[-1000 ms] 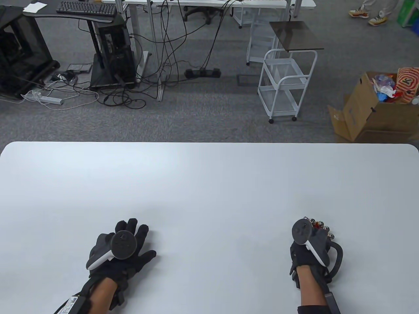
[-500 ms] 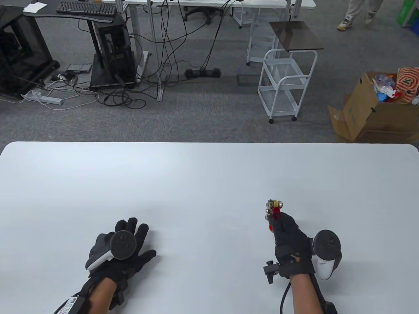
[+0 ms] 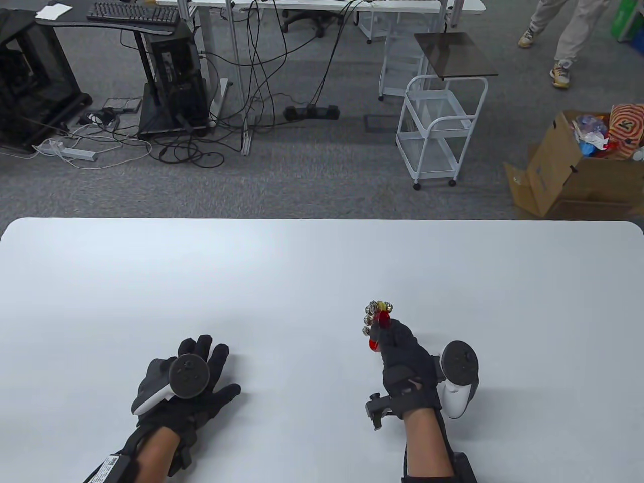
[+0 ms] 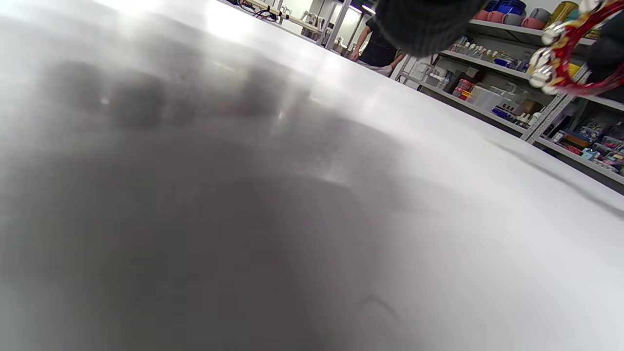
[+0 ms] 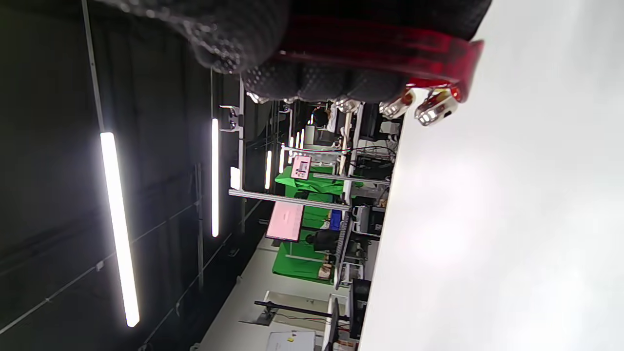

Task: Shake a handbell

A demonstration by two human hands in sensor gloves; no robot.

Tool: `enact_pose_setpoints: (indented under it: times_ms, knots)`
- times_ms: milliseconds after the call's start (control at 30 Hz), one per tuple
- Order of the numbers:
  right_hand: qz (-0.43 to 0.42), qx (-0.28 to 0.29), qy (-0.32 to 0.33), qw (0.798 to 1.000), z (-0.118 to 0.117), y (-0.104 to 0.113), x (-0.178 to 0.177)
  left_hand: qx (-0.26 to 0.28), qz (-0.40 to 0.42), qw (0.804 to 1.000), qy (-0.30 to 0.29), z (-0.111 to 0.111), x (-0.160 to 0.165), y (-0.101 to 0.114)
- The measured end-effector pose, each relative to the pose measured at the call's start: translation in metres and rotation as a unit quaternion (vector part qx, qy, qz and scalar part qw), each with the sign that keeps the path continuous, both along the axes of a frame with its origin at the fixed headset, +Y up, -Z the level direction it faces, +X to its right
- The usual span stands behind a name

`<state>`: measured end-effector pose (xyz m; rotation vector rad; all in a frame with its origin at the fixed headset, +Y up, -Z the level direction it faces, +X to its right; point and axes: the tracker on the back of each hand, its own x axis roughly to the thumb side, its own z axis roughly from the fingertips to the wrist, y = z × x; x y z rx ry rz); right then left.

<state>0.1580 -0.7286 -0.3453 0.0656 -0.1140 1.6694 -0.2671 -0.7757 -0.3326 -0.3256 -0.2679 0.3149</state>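
Gripping the red plastic handbell with its cluster of silver jingle bells, your right hand is curled tight around the handle, so most of that handle is hidden under the black glove; only the red tip and the bells poke out past your knuckles, above the near right part of the white table. From the table view you cannot tell whether the bell touches the surface. Your right wrist view lies on its side: the gloved fingers wrap a dark red band, and two shiny bells hang at their edge, slightly blurred. Your left hand lies flat, palm down, fingers spread on the table, holding nothing; its palm is covered by the round tracker strapped on its back. Your left wrist view is mostly a blurred grey sheen of tabletop, with the red bell frame cut off at the top right corner. Beyond the table lie grey carpet, tangled cables, a white wire trolley and an open cardboard box.
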Motion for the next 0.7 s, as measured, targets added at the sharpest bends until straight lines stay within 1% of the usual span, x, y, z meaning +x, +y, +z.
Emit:
enact_pose_setpoints:
  times_ms: [167,333,433,500,533,633,667,700]
  knots:
    - [0.027,0.004,0.0,1.0,0.0,-0.004,0.0,0.0,0.001,1.0,-0.001,0.0,0.001,-0.001]
    - [0.026,-0.001,-0.011,1.0,0.0,-0.01,0.006,0.0,0.0,1.0,0.001,0.0,0.002,-0.002]
    - [0.024,0.007,-0.017,1.0,0.002,-0.006,0.008,-0.001,-0.001,1.0,0.002,0.0,0.002,-0.002]
    - [0.021,0.031,-0.016,0.999,0.009,0.009,0.008,-0.001,-0.001,1.0,0.003,0.001,0.002,-0.001]
    - [0.022,0.05,-0.017,0.998,0.014,0.019,0.006,-0.001,-0.002,1.0,0.003,0.001,0.003,-0.001]
    - [0.027,0.166,-0.016,0.986,0.045,0.068,-0.001,-0.003,-0.004,1.0,0.004,0.0,0.003,-0.001]
    - [0.026,0.222,-0.013,0.975,0.058,0.085,-0.003,-0.004,-0.006,1.0,0.005,0.0,0.003,-0.001]
    - [0.021,0.27,-0.01,0.963,0.069,0.096,-0.004,-0.004,-0.006,1.0,0.005,0.0,0.002,-0.001]
